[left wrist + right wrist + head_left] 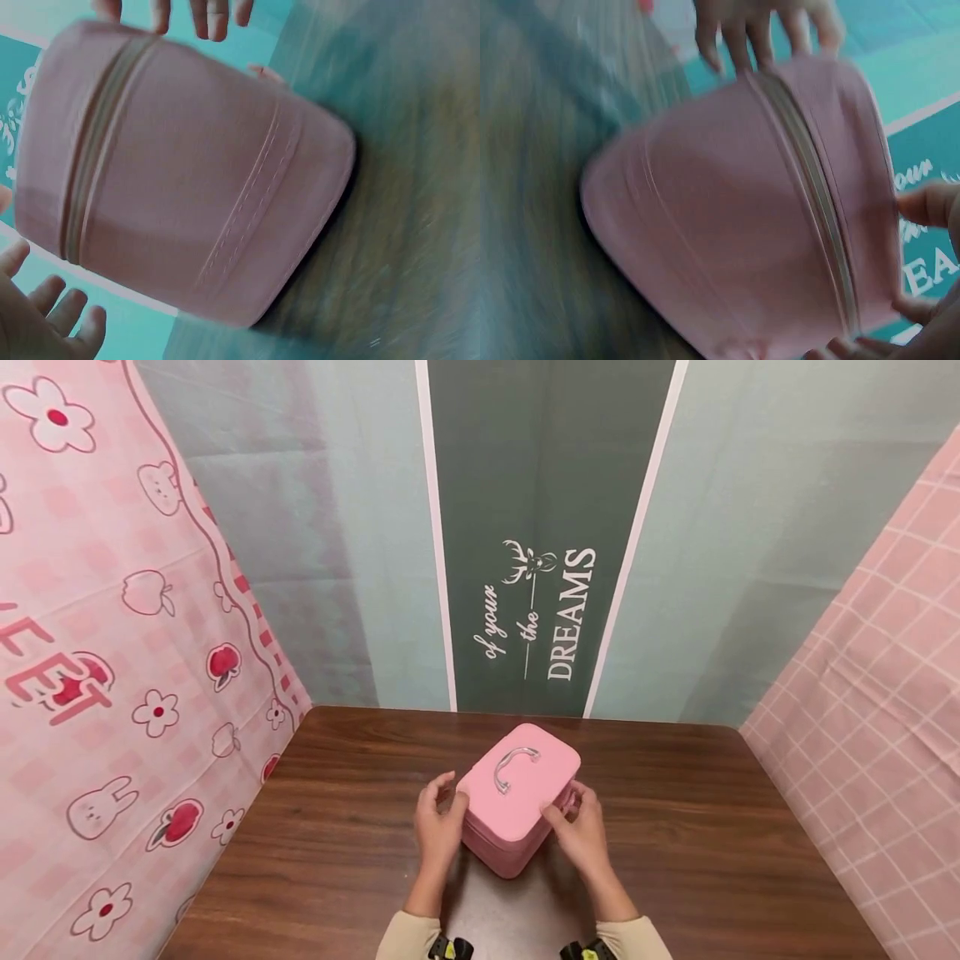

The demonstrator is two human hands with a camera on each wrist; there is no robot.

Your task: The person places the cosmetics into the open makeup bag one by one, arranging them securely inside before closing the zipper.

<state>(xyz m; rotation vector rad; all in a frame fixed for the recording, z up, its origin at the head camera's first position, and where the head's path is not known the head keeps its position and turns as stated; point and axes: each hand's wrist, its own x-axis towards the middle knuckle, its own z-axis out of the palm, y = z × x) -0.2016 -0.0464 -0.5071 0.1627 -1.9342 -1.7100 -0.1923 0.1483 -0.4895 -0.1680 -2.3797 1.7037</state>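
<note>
A pink zip-up vanity case (517,777) with a silver handle (513,768) on its lid stands on the table, turned at an angle, with its lid down. At its left side my left hand (438,822) has the thumb at the lid's edge and the other fingers spread loosely. My right hand (583,835) is at the right side, thumb touching the lid's edge and fingers beside the wall. In the left wrist view a zip (94,142) runs round below the lid. The zip (817,187) also shows in the right wrist view.
A brown wooden table (337,860) carries the case. Behind it hangs a green and blue cloth (517,460) with white lettering. Pink patterned cloths stand at the left (142,643) and right (885,693) sides.
</note>
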